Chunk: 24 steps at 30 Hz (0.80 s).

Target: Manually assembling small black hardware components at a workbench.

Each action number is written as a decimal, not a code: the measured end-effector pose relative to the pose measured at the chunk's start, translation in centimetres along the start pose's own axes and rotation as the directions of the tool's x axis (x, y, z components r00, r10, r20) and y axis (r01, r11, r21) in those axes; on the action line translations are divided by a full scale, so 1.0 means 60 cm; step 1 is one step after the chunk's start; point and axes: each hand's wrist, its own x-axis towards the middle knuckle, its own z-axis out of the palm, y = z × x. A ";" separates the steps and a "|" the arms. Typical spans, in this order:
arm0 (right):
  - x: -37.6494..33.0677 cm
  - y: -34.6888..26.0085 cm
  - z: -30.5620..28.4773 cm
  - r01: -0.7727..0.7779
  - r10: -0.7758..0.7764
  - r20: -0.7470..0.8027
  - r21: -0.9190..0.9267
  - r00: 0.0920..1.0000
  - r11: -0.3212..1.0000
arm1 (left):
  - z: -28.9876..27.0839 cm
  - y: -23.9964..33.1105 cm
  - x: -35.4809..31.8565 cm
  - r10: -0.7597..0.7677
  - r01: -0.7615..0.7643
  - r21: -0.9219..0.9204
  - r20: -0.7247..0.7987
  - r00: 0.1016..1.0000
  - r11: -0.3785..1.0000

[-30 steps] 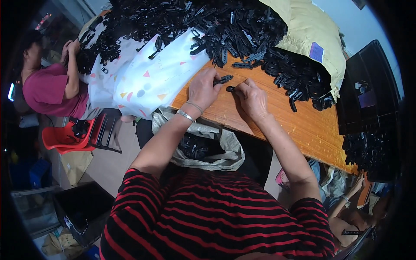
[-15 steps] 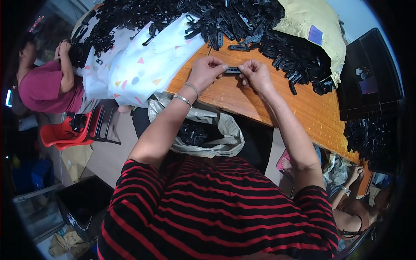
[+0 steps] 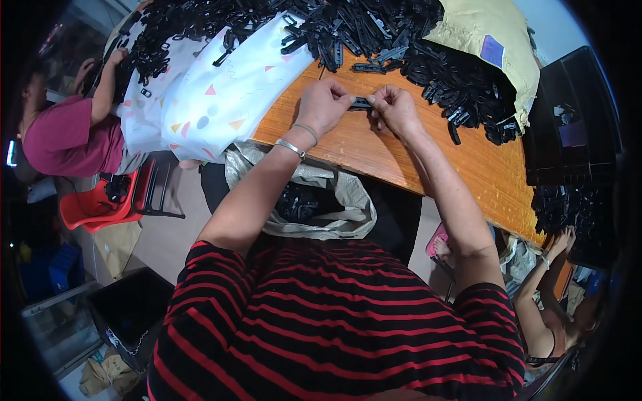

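Observation:
Between my two hands is a narrow black plastic piece [image 3: 361, 103], slotted along its length, held just above the wooden table [image 3: 334, 145]. My left hand [image 3: 324, 105] pinches its left end between thumb and fingers. At the other end, the thumb and index finger of my right hand [image 3: 396, 111] are closed on it, hiding that tip. Beyond my hands lies a big heap of similar black plastic pieces [image 3: 348, 30]. One loose black piece [image 3: 368, 67] rests on the wood at the heap's near edge.
A patterned white sheet [image 3: 221, 100] covers the table's left part. More black parts spill from a yellowish sack [image 3: 515, 73] at the right. An open woven sack [image 3: 358, 200] with black pieces hangs before my lap. People sit at left [image 3: 67, 134] and lower right [image 3: 542, 314].
Both hands keep hold of the black piece, with only slight shifts of the fingers. The person at left has raised and parted their hands; the one at right reaches toward the black parts.

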 end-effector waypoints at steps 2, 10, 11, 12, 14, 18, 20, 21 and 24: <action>0.001 0.008 -0.003 -0.007 0.007 0.008 0.002 1.000 1.000 | 0.007 0.004 0.000 0.032 -0.031 0.009 -0.018 0.999 0.999; 0.009 0.000 -0.017 -0.015 0.021 0.059 -0.105 0.998 0.994 | 0.013 0.021 -0.002 0.012 -0.002 0.310 -0.028 1.000 0.951; 0.011 0.001 -0.016 -0.002 0.008 0.034 -0.171 0.999 0.985 | 0.009 0.025 0.002 0.031 -0.020 0.309 -0.031 0.999 0.951; 0.009 0.001 -0.016 0.005 -0.003 0.012 -0.174 1.000 0.985 | 0.008 0.028 0.001 0.004 -0.002 0.333 -0.006 1.000 0.943; 0.006 0.005 -0.008 0.005 -0.004 0.002 -0.141 1.000 0.990 | -0.004 0.031 -0.003 -0.016 -0.007 0.363 0.060 0.998 0.932; -0.057 0.047 0.022 0.233 -0.196 0.153 -0.275 0.969 0.933 | -0.054 0.008 -0.052 0.023 -0.148 0.388 0.310 0.950 0.910; -0.136 0.003 0.011 0.124 -0.050 0.266 -0.269 0.963 0.955 | -0.093 0.011 -0.097 0.016 -0.190 0.306 0.493 0.870 0.933; -0.152 0.010 0.002 0.120 -0.052 0.248 -0.269 0.967 0.956 | -0.111 0.009 -0.110 0.023 -0.190 0.230 0.579 0.815 0.954; -0.171 0.051 -0.073 0.310 -0.402 -0.112 -0.465 0.909 0.829 | -0.124 0.010 -0.115 0.010 -0.065 0.114 0.434 0.901 0.991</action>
